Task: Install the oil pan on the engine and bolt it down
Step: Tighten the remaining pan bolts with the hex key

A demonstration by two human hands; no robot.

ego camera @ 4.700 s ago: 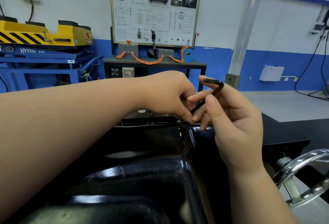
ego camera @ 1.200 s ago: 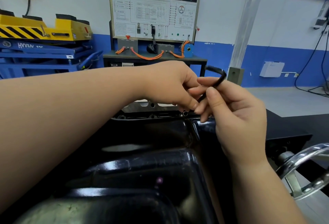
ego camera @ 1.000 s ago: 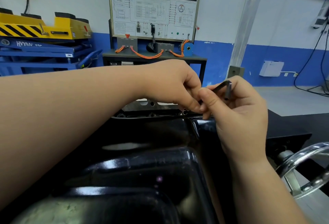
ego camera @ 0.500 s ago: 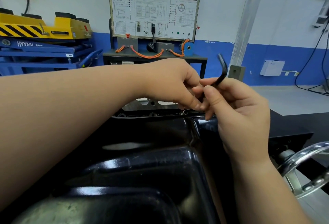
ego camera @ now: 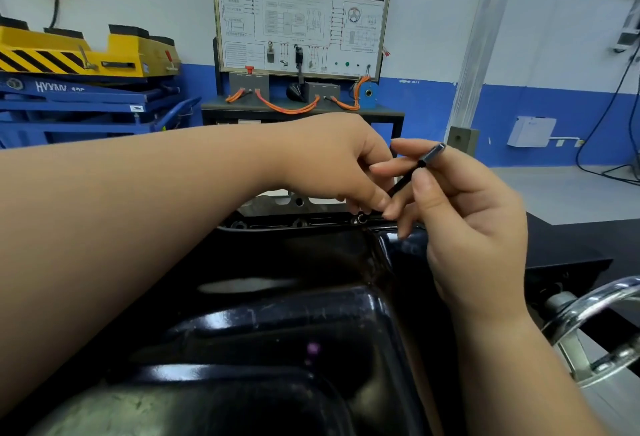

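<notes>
The glossy black oil pan [ego camera: 284, 328] fills the lower middle of the view, seated on the engine with its far flange [ego camera: 277, 224] showing bolt holes. A bolt [ego camera: 362, 218] sits in the flange at the far right corner. My right hand [ego camera: 464, 227] pinches a black hex key [ego camera: 412, 175] whose long end points down toward that bolt; its short arm sticks up to the right. My left hand [ego camera: 332, 161] reaches across from the left, fingertips closed on the key's lower shaft just above the bolt. The key's tip is hidden by fingers.
A chrome handwheel [ego camera: 595, 328] sits at the lower right edge. Behind stand a training panel with orange cables [ego camera: 301, 16] on a dark stand, a blue and yellow lift table [ego camera: 83, 82] at left, and a grey floor [ego camera: 568, 189] at right.
The hex key's short arm has swung round over the last second, from pointing up to pointing up and right. Both hands stay at the same bolt.
</notes>
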